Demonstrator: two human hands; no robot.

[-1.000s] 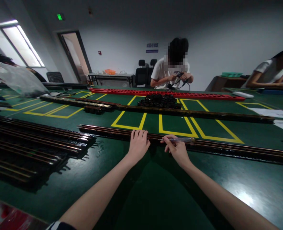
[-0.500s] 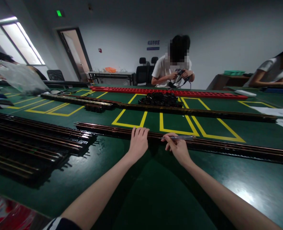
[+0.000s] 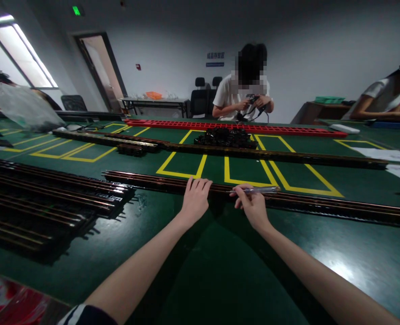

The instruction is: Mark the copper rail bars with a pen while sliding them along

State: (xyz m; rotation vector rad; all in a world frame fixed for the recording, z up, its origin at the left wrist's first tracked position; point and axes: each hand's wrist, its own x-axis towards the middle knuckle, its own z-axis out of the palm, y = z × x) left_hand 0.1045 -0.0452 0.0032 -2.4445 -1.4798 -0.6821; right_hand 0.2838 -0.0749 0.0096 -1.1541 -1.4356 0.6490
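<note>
A long dark rail with copper strips (image 3: 321,205) lies across the green table in front of me. My left hand (image 3: 195,200) rests on it with fingers stretched flat over the top. Just to its right, my right hand (image 3: 252,204) is closed round a clear pen-like tool (image 3: 259,190) that lies along the rail, its tip pointing left.
A stack of similar rails (image 3: 47,198) fills the left side. Further back lie another long rail (image 3: 270,155), a pile of small black parts (image 3: 225,136) and a red slotted strip (image 3: 236,127). People sit at the far side and right. Yellow tape boxes (image 3: 250,176) mark the table.
Both hands have stayed on the rail; the right hand and tool have shifted slightly right. The view has tilted up a little.
</note>
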